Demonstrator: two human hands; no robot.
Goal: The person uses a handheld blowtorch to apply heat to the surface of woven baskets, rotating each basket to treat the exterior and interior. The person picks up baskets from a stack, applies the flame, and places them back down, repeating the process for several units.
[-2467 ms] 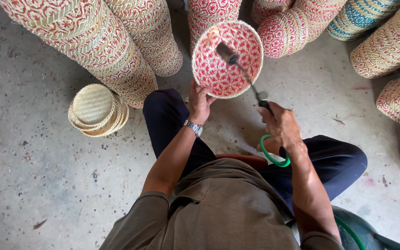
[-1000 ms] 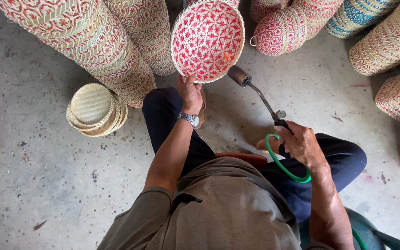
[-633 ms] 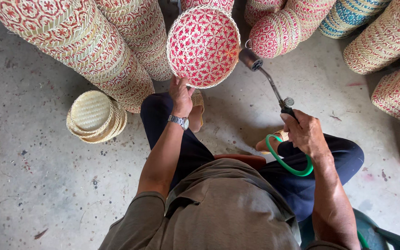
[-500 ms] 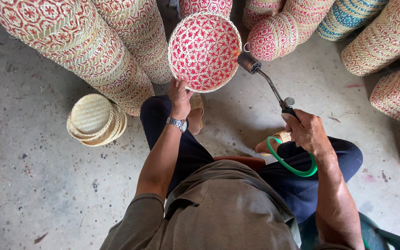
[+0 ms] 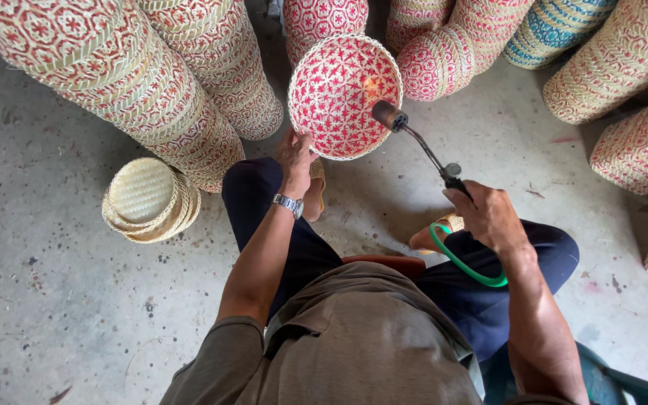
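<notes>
The right hand [image 5: 489,217] is gripping a torch [image 5: 421,142] fed by a green hose [image 5: 463,262]; the left hand [image 5: 294,154] is clasping the lower rim of a red basket [image 5: 343,94], tilted open toward the person. A small flame is touching the weave. Judgement: the flame is best kept brief on any one spot, since the weave looks scorchable. Left of the basket, pale lids [image 5: 148,199] are sitting on stained concrete [image 5: 54,300]. Beyond it, basket stacks [image 5: 151,82] are leaning.

One red woven bowl [image 5: 339,94], one gas torch [image 5: 421,146], one green hose [image 5: 463,259] — one stack of plain lids [image 5: 148,199].
</notes>
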